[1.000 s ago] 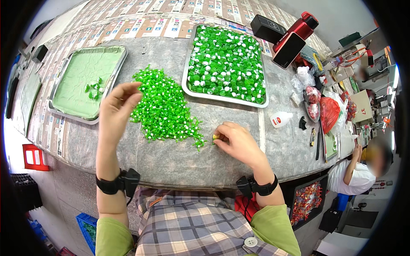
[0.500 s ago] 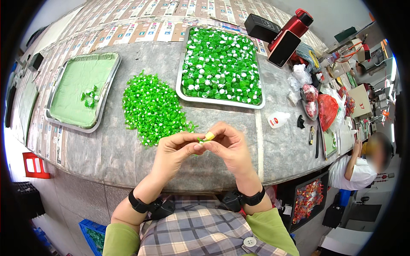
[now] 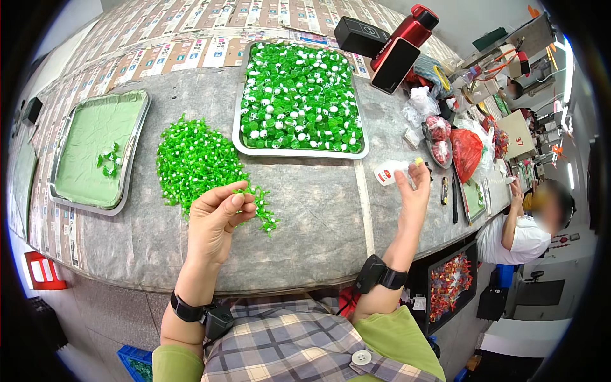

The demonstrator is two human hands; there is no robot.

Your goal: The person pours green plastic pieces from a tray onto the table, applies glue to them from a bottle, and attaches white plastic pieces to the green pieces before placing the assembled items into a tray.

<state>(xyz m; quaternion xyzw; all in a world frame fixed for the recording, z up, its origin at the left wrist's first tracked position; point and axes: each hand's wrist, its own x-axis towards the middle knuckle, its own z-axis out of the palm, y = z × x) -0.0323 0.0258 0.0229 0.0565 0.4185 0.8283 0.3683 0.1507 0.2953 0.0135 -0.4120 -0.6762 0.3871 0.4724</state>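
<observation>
My left hand (image 3: 217,213) is closed in a pinch at the near right edge of a pile of small green and white plastic pieces (image 3: 194,159). A bit of green shows at its fingertips, seemingly one small green plastic piece, mostly covered by the fingers. To the right, my right hand (image 3: 414,194) is raised with fingers apart, beside a small white bottle with a red label (image 3: 386,173). Something yellow (image 3: 418,161) sits at one of its fingertips. I see nothing gripped in that hand.
A metal tray (image 3: 304,154) full of green and white round pieces lies beyond the hands. At left, a green-lined tray (image 3: 79,143) holds several pieces. A phone (image 3: 395,65), a red flask (image 3: 414,28) and bags (image 3: 466,153) stand at right. A co-worker (image 3: 515,239) sits far right.
My hands were together over the near table, fingertips touching around a small green and white piece. They have parted: the left moved to the pile, the right toward the white bottle.
</observation>
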